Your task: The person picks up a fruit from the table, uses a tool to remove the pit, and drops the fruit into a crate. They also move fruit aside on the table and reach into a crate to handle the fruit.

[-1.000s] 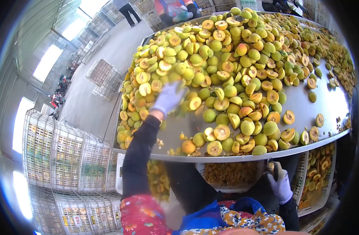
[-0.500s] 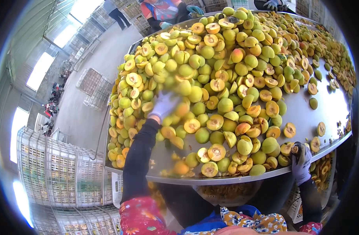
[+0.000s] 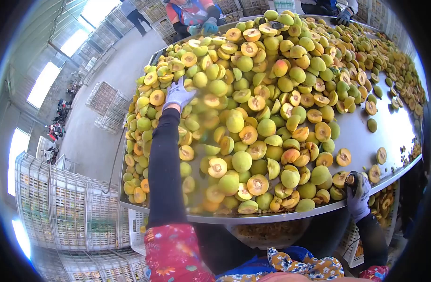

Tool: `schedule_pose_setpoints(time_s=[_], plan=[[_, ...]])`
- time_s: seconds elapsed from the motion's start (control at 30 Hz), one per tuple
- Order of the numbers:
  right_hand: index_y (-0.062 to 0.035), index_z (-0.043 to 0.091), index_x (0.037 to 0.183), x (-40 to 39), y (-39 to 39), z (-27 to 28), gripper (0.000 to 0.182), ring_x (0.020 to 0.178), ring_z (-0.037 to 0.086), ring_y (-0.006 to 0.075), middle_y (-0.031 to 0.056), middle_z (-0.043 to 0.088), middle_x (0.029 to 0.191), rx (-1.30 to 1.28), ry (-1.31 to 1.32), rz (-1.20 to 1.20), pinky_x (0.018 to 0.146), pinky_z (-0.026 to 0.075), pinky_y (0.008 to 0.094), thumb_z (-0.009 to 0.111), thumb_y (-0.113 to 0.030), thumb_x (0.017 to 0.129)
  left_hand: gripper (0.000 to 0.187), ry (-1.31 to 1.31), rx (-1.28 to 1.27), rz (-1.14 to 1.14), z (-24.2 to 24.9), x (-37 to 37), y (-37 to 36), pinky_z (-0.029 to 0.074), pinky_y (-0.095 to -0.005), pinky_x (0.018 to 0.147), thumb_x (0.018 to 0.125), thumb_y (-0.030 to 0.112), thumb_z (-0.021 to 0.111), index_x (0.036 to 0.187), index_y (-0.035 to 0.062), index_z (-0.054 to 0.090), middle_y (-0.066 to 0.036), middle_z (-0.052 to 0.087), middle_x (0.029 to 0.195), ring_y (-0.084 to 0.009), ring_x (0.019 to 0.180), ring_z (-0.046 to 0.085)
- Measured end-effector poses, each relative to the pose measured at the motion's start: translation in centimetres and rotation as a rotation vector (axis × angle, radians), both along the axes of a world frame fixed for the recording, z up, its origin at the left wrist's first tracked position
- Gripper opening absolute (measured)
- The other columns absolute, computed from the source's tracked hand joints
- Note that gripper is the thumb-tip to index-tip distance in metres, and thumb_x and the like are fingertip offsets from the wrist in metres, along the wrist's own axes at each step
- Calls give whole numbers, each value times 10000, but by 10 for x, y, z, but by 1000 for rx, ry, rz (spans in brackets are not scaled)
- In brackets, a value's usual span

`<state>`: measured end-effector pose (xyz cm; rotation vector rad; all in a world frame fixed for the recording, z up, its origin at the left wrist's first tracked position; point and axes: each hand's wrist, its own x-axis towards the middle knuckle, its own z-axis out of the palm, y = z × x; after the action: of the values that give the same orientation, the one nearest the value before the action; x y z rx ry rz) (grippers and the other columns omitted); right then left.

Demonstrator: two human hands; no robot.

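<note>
My left hand (image 3: 179,94), in a pale lilac glove, reaches far over the left part of the pile. Its fingers are spread on yellow-green stone fruit (image 3: 234,121), and nothing is gripped in them. Many of the fruits are cut in half, showing orange flesh and brown pit hollows. At the near right edge of the metal table (image 3: 351,134), my gloved right hand (image 3: 359,197) is closed round a small dark thing (image 3: 350,179) with a rounded end, whose kind I cannot tell. Cut halves (image 3: 340,179) lie right beside that hand.
Across the table stand a person with gloved hands (image 3: 202,28) and another whose dark glove (image 3: 344,17) rests at the rim. White plastic crates (image 3: 69,207) are stacked at left. A crate of halves (image 3: 384,204) stands below the right edge.
My left hand has moved away from me and leftward across the pile. Fruit has shifted toward the near edge, some still blurred. The far person's hands have come together; my right hand stays put.
</note>
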<state>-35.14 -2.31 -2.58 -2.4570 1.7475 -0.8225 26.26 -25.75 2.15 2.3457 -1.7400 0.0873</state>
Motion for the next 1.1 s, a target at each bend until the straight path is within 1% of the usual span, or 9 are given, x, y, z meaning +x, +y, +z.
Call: schedule_pose_setpoints(time_s=[0.1,0.23,0.5,0.63,0.73,0.9,0.97,1.03,1.1], plan=[[-11,572,1039,1,-1,1,352,874,570,419,191,587,920,-10,5,1,778,450,472,640,-18,694,907,101,52,37,-30,-19,-17,384,-475,1088,730,534,725,1466,136,375,-254,442,1428,-430,1299,458],[-18,571,1061,1,-1,5,371,883,579,411,185,597,943,27,27,-11,786,456,471,664,-32,702,568,199,110,-193,-48,-54,14,462,-457,970,840,404,653,1290,89,512,-233,616,1239,-404,1163,577],[-51,582,1093,-3,3,5,340,911,598,399,173,623,1007,37,-23,-13,798,465,469,684,-98,773,698,383,326,-279,-38,-116,101,415,-440,1047,883,498,579,1414,80,406,-272,569,1306,-435,1243,516],[-56,580,1110,-6,6,2,340,920,599,402,168,627,1019,37,-24,-14,807,465,473,686,-143,799,572,460,101,-391,-15,-145,148,452,-438,989,900,365,628,1365,71,471,-240,609,1239,-405,1173,570],[-57,580,1115,-7,7,-2,349,913,600,393,162,626,1013,-48,-9,-12,810,460,474,698,-162,803,405,648,-252,-466,7,-162,190,492,-331,920,947,267,623,1260,27,535,-115,658,1159,-257,1059,644],[-57,588,1111,31,52,28,349,898,613,368,147,636,963,-76,-91,78,799,472,456,720,-189,816,352,1779,-39,-261,8,-200,286,519,-265,616,1008,378,536,1218,98,566,-107,675,1069,-154,778,652],[-60,574,1116,62,87,39,325,764,661,378,162,668,857,64,-260,170,655,521,459,710,-205,859,419,2287,124,-88,12,-227,322,563,-301,655,1019,449,468,1208,87,563,-137,673,1107,-218,830,679],[-31,533,1131,88,121,49,318,768,657,407,202,663,815,270,-328,262,640,517,480,665,-213,907,481,2507,193,-238,-17,-240,348,589,-372,742,1027,466,428,1257,59,541,-174,644,1186,-292,922,680],[-33,516,1109,107,151,57,259,740,660,401,194,664,805,409,-378,313,624,511,484,609,-210,944,516,2345,36,-90,-31,-272,374,574,-429,829,1025,481,412,1277,45,525,-198,622,1221,-336,996,660]])
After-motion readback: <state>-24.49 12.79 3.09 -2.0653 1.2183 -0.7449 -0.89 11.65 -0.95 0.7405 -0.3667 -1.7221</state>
